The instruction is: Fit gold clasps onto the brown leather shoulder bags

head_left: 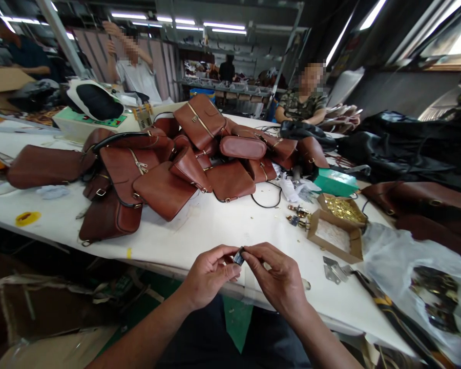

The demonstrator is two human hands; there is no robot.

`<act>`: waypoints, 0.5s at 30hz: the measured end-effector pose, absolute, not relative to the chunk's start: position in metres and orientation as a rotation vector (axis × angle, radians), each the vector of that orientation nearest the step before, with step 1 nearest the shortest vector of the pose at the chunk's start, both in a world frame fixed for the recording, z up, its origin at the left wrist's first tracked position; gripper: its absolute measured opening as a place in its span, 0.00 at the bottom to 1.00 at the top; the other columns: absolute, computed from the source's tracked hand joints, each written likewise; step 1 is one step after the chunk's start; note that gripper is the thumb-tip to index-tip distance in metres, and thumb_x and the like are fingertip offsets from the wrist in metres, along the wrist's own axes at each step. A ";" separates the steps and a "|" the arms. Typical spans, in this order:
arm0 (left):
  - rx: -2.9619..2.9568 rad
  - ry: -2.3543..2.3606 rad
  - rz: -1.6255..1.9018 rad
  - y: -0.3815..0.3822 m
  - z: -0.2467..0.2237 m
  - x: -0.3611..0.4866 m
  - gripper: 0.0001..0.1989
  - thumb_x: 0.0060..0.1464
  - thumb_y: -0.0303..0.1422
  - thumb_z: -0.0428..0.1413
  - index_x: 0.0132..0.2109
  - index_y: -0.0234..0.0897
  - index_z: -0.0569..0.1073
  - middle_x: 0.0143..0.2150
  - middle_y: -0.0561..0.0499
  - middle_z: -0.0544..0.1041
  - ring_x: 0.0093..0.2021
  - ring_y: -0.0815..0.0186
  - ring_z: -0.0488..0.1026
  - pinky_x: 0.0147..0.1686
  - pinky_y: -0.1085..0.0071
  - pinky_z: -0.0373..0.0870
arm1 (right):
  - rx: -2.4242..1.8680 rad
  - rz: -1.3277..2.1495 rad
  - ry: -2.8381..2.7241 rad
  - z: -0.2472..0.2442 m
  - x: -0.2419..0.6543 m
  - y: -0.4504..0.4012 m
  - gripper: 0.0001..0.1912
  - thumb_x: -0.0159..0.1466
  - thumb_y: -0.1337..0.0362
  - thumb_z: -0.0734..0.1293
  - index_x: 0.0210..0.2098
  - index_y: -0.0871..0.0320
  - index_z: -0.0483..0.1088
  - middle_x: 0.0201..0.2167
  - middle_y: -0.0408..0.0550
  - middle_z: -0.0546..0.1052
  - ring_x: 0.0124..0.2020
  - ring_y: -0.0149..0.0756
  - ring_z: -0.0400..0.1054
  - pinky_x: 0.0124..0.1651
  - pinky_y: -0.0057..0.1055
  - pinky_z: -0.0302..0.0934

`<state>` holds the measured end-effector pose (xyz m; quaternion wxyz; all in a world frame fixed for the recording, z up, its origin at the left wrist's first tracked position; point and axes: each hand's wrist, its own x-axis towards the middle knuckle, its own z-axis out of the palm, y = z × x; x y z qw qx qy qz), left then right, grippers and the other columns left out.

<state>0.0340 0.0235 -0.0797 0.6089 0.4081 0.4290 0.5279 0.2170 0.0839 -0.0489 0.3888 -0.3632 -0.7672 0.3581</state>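
Between my two hands, over the table's front edge, is a small dark metal piece [238, 255]; its exact kind is too small to make out. My left hand [214, 274] pinches it from the left, thumb in front. The fingertips of my right hand [274, 271] close on its upper right side. Ahead on the white table [169, 238] lies a heap of brown leather bags [165, 189]. To the right of my hands, loose metal fittings [300, 218] lie beside an open cardboard box [334, 238] and a box of gold-coloured small parts [341, 209].
Bent metal plates [334, 270] and long-handled pliers [392, 307] lie at right, near a clear plastic bag [392, 251] with metal parts. A green box [336, 182] stands behind the cardboard boxes. Across the table sits a person in a camouflage shirt [305, 105]; other people are farther back.
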 end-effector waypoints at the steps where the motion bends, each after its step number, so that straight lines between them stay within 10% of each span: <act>1: 0.937 0.992 1.215 0.022 -0.079 0.034 0.24 0.59 0.42 0.66 0.57 0.34 0.78 0.37 0.49 0.78 0.36 0.67 0.76 0.42 0.68 0.76 | -0.900 0.864 -1.976 -0.049 0.217 0.081 0.08 0.71 0.61 0.69 0.45 0.50 0.83 0.37 0.48 0.83 0.38 0.39 0.77 0.41 0.34 0.70; 9: 0.922 1.018 1.189 0.013 -0.079 0.032 0.24 0.56 0.42 0.68 0.55 0.33 0.81 0.35 0.50 0.79 0.34 0.67 0.76 0.41 0.68 0.75 | -1.015 1.039 -1.939 -0.047 0.218 0.073 0.14 0.73 0.55 0.68 0.34 0.53 0.81 0.32 0.48 0.81 0.34 0.39 0.74 0.38 0.34 0.67; 15: 0.778 0.986 1.258 0.014 -0.073 0.037 0.23 0.49 0.39 0.73 0.51 0.33 0.83 0.34 0.51 0.79 0.32 0.70 0.73 0.37 0.72 0.72 | -0.996 0.909 -1.837 -0.042 0.222 0.062 0.10 0.67 0.56 0.74 0.47 0.49 0.81 0.36 0.47 0.81 0.36 0.42 0.76 0.39 0.35 0.70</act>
